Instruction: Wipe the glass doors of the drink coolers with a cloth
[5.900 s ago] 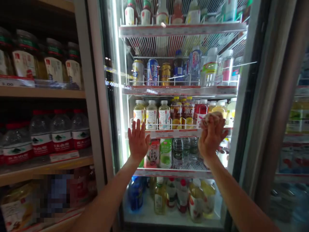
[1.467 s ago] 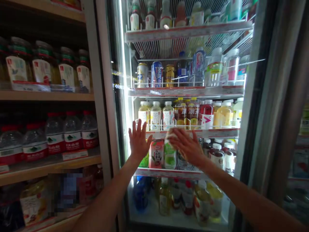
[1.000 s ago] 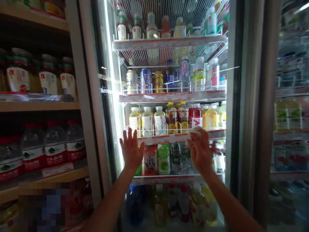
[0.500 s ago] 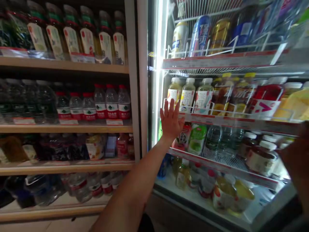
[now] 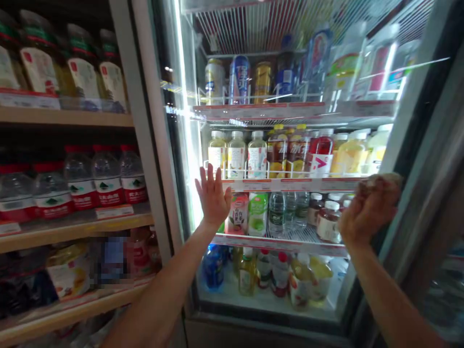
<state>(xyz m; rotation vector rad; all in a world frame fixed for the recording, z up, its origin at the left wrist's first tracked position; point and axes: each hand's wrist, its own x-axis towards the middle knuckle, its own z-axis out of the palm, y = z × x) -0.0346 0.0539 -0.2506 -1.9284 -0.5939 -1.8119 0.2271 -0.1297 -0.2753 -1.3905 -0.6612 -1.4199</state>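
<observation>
Spread wide, the fingers of my left hand (image 5: 213, 200) are raised at the left side of the lit drinks fridge, in front of its glass. That hand holds nothing; whether its palm touches the glass I cannot tell. My right hand (image 5: 362, 220) is at the right side of the fridge front, its fingers closed on a crumpled, light brownish cloth (image 5: 389, 182). The cloth is somewhat blurred. Behind my hands stand bottled teas (image 5: 236, 154), a red drink bottle (image 5: 321, 150) and clear water bottles (image 5: 277, 212) on wire shelves.
A wooden shelf unit (image 5: 72, 121) with red-capped water bottles (image 5: 105, 179) stands to the left. The fridge's dark right frame (image 5: 409, 145) rises beside my right hand. Cans (image 5: 239, 77) fill part of the upper fridge shelf, and several bottles (image 5: 247, 273) stand at the bottom.
The view has swung right, bringing the whole fridge front into sight. My right hand, formerly a dark blur at the right edge, now shows clearly with the cloth. My left hand stays spread.
</observation>
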